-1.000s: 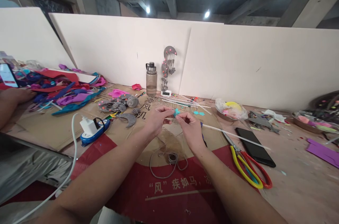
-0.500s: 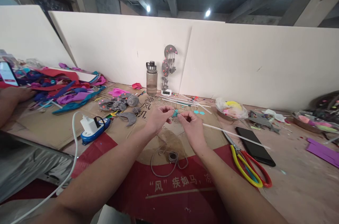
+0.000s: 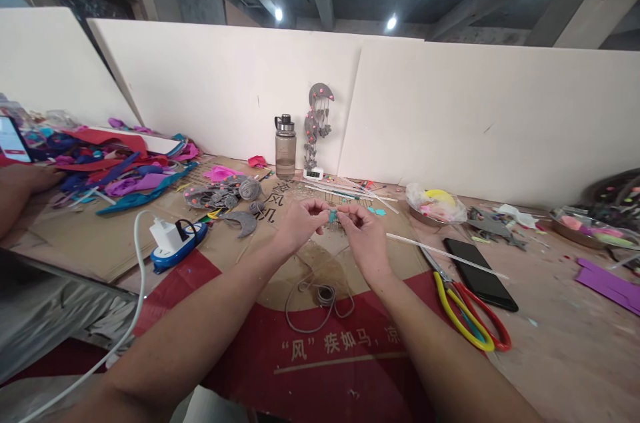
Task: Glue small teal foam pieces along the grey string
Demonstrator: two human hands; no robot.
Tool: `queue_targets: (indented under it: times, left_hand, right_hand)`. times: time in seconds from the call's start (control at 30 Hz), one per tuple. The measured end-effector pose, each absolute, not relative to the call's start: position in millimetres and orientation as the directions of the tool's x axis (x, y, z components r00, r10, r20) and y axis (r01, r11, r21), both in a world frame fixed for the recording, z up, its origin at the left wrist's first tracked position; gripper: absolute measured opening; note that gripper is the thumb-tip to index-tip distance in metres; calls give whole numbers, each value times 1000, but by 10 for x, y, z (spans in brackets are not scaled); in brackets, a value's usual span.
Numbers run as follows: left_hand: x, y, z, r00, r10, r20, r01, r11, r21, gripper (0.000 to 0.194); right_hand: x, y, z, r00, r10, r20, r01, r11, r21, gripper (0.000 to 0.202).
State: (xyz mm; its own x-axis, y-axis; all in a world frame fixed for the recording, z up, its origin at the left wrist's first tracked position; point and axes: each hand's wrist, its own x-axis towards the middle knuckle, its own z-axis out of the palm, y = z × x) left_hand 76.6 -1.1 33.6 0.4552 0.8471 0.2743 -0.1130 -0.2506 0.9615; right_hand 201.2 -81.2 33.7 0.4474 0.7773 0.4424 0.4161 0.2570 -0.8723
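cord (image 3: 326, 296): grey, loosely looped on the red-and-brown cardboard (image 3: 280, 289).
scissors (image 3: 465, 309): red and yellow handles, right of the cord.
black phone (image 3: 480, 275): flat on the table (image 3: 555, 316), a thin clear rod (image 3: 440, 249) across it.
power strip (image 3: 180, 249): blue, a white plug (image 3: 167, 235) in it.
left hand (image 3: 300, 226): thumb and fingers pinched together on the teal piece (image 3: 333, 216).
right hand (image 3: 366, 236): fingertips closed on the same piece's other side.
teal piece: small, above the cardboard between both hands, its outline partly hidden.
grey crescent (image 3: 243, 224): left of the hands.
bottle (image 3: 285, 153): upright, beside a hanging crescent ornament (image 3: 320, 95).
white boards (image 3: 225, 89): upright behind the table.
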Motion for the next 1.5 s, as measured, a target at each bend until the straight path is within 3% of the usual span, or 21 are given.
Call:
queue_targets:
  times: [0.47,1.03,1.33,1.5]
  left_hand:
    - [742,-26,362,533,808,252,-19,-286,958,15]
    - [695,-26,423,648,740,181,48,-277,960,12]
    - [684,45,377,778,623,85,-60,-61,996,23]
    - [635,88,381,867,490,94,-80,-48,996,44]
  right_hand:
    - [2015,-856,400,386,770,508,559,242,-793,20]
    - [2183,-792,271,253,890,378,537,196,-820,17]
    - [2199,-883,415,263,913,312,585,106,-804,14]
    - [2254,-862,403,298,906,302,583,78,-809,18]
